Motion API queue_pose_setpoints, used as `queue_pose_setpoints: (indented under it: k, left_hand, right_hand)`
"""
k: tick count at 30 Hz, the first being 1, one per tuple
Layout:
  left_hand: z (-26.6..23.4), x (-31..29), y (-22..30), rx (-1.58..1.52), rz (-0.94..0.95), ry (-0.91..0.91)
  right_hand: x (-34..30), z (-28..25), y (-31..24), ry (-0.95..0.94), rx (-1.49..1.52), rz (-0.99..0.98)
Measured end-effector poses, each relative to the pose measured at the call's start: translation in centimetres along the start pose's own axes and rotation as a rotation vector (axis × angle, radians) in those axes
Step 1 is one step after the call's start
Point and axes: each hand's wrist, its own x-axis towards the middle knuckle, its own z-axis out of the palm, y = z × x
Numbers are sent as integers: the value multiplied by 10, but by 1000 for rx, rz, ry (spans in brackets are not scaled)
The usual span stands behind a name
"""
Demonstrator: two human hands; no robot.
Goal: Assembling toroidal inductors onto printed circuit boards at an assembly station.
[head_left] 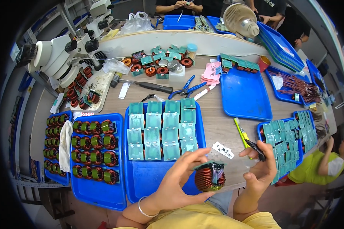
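Note:
My left hand [179,179] is closed on a toroidal coil [210,178] wound with copper wire, gripping it between thumb and fingers. A green board edge shows on the coil's top and yellow-green tape at its bottom. To the right, my right hand [260,171] pinches a short black pointed tool [255,149] whose exact kind I cannot make out. The tool is apart from the coil. Just beyond my hands lie a white paper strip [223,150] with black marks and a yellow-green pen-like tool [241,131]. A blue tray [141,183] with rows of green-board coils sits behind my left hand.
Trays of taped coils [97,194] stand left, below a microscope [51,57]. A hammer [145,86], blue-handled pliers [187,89] and pink paper tags [211,72] lie mid-table. Right are a blue tray [244,95], more boards [283,149] and a fan [239,19]. People sit nearby.

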Motion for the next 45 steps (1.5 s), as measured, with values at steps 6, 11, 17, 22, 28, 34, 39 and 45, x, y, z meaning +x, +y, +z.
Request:
queue_pose_setpoints:
  k: [6, 11, 17, 22, 28, 34, 39, 45]
  left_hand:
    - [-2, -1, -5, 172, 85, -31]
    - [-2, -1, -7, 197, 117, 7]
    - [-4, -1, -8, 297, 166, 7]
    - [-6, 1, -6, 393, 209, -5]
    - [-6, 1, -7, 410, 216, 3]
    - [-5, 1, -7, 371, 198, 12]
    - [-6, 1, -8, 383, 212, 16]
    - [-5, 1, -7, 360, 202, 21]
  right_hand:
    - [-4, 4, 5, -89, 67, 28]
    - [-3, 7, 2, -264, 17, -7]
    - [-3, 8, -1, -302, -15, -8]
    - [-4, 9, -2, -297, -13, -16]
    - [-5, 9, -5, -284, -27, -13]
    - [-5, 9, -6, -274, -3, 1]
    - [-4, 8, -6, -307, -29, -17]
    - [-5, 10, -7, -295, -21, -18]
